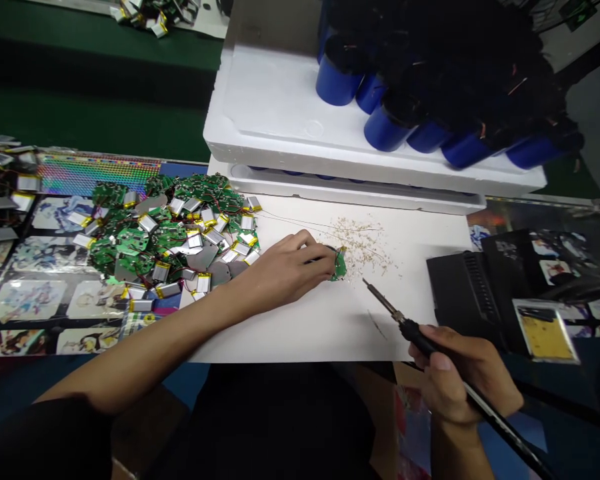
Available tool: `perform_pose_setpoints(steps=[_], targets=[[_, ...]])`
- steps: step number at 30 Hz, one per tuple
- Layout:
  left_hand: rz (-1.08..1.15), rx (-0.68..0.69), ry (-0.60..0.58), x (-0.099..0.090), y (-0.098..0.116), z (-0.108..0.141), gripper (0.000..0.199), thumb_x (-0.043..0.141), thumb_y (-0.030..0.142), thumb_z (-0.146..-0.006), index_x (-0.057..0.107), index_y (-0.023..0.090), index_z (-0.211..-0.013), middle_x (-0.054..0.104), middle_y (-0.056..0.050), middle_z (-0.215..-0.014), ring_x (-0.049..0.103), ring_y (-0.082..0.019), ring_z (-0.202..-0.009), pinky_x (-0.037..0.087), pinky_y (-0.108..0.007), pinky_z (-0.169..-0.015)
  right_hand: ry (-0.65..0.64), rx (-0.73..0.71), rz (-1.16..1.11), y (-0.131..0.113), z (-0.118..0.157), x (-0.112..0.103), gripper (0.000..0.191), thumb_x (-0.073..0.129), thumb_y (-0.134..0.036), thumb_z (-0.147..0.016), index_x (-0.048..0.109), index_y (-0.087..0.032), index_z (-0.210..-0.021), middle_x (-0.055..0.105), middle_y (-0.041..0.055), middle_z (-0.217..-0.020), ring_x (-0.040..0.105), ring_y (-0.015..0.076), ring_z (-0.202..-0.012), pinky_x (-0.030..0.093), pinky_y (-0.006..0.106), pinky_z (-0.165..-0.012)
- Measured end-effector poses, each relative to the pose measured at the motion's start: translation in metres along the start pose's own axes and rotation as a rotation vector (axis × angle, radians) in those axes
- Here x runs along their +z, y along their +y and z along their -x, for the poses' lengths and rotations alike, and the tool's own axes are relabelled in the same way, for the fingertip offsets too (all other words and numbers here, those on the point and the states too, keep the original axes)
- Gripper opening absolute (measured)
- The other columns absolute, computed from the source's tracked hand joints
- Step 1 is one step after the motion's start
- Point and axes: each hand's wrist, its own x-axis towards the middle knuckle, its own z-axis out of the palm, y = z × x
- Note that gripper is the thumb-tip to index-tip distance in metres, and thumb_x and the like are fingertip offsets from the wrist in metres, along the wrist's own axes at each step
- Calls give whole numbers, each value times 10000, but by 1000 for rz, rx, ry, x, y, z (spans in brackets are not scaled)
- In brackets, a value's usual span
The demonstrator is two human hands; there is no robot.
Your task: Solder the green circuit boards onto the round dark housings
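My left hand [305, 263] is closed on a small green circuit board [339, 265] over the white work surface [290, 333]. Most of the board is hidden under the fingers; only its right edge shows. In my right hand [467, 373] is a soldering iron [400, 319], gripped by its black handle. Its tip points up and left, a short way right of the board and apart from it. Bits of solder-like debris [363, 243] and thin wires lie scattered just beyond the board.
Left of my hand is a heap of green circuit boards with silver battery packs [180, 233]. A white foam tray [270, 113] at the back carries several blue cylinders [340, 80]. To the right stand a black box [460, 300] and a yellow sponge in a tray [547, 337].
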Motion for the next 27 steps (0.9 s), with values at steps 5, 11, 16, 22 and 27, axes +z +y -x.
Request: perform_pose_setpoints(steps=[5,11,16,22,27], targets=[[23,-2,2,0,0,-1,143,552,204,-1117,686,161,-1092,776,-57,-1173,570,-209,-984,523,-332,-882,173,118,-151,5,-8,25,198,762,-335,-933,760,-177,-1053,748,19,-755,650,139,-495,494,249,-418],[27,-25,-52,0,0,-1,155,541,227,-1125,679,173,-1079,762,-48,-1199,571,-203,-998,512,-323,-891,185,263,-128,20,-17,46,281,764,-399,-942,759,-201,-1142,779,53,-948,735,170,-735,597,308,-671],[34,-19,-36,-1,-1,0,142,551,228,-1121,680,178,-1088,759,-48,-1183,565,-201,-995,500,-320,-889,195,263,-100,32,-13,42,268,727,-435,-958,758,-207,-1097,764,33,-896,722,172,-716,590,321,-696],[36,-7,-56,-3,-1,-2,129,554,225,-1119,670,173,-1097,756,-46,-1173,561,-206,-988,501,-328,-905,195,256,-86,33,-8,41,256,717,-425,-960,758,-213,-1098,783,45,-929,727,162,-707,597,299,-672],[60,-43,-79,-4,-1,-2,130,553,233,-1118,671,191,-1083,759,-45,-1162,572,-209,-1001,506,-330,-923,176,273,-57,37,-9,42,304,714,-470,-951,764,-200,-1083,786,54,-898,742,172,-713,620,297,-684]])
